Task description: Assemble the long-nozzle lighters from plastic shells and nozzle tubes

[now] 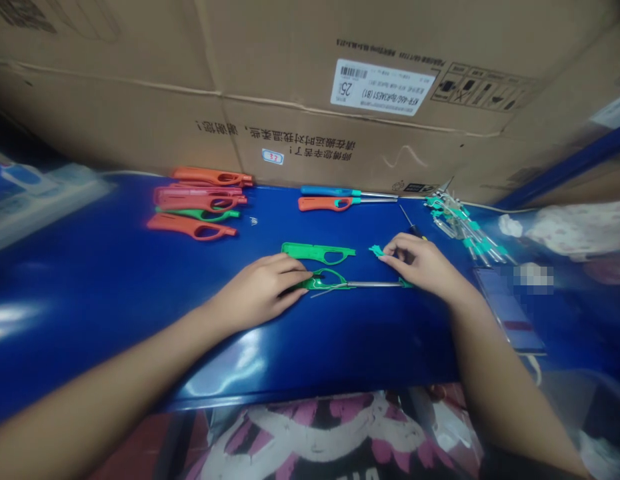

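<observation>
My left hand [267,287] is closed over the handle end of an open green lighter casing [335,275], pressing it flat on the blue table; the fingers hide part of it. From the casing a metal tube [375,285] runs right, with a thin wire or tube beside the handle. Just above lies a loose green casing half [310,252]. Between thumb and fingertips of my right hand [424,263] is a small teal plastic piece [376,251], held above the tube's far end, where another green part sits.
Orange, pink and green lighter casings [193,225] lie stacked at left beside tiny metal pieces [253,221]. Blue [320,191] and orange [317,203] lighters lie at the back, near a screwdriver [414,228]. Metal tubes with teal parts [473,233] and a phone [513,320] are at right. Cardboard [155,100] stands behind.
</observation>
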Demonstrator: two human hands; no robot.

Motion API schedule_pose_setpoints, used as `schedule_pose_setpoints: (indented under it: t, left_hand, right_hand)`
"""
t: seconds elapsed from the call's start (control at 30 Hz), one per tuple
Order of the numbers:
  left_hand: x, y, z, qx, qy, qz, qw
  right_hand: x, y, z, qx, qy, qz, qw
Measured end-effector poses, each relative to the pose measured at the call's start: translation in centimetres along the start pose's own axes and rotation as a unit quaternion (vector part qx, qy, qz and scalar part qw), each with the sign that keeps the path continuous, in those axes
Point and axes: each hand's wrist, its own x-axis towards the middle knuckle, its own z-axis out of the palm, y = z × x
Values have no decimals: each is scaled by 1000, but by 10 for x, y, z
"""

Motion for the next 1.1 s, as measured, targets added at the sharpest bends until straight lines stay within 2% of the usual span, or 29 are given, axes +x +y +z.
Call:
schedule_pose_setpoints:
  t: [0.13,0.3,0.4,0.6,0.83,1.1]
  left_hand:
    - [0,3,1,-9,-5,-14,1000]
    - [1,8,0,-13,-26,-36,999]
    - [0,9,0,-31,-33,-45,998]
    - [-1,11,1,-57,-31,-52,997]
    - [1,9,1,-73,-36,-61,995]
    - [2,9,1,-85,-41,-71,993]
  right_hand:
    - [-1,-25,14,42,29,-12,999]
    - [-3,-55,29,40,-37,-124,991]
    - [-1,-64,33,15,-66,-156,985]
    - [2,-66,41,-17,-95,-153,984]
    - [1,-61,51,53,-70,-168,982]
    - [-3,-58,60,22,-43,-224,973]
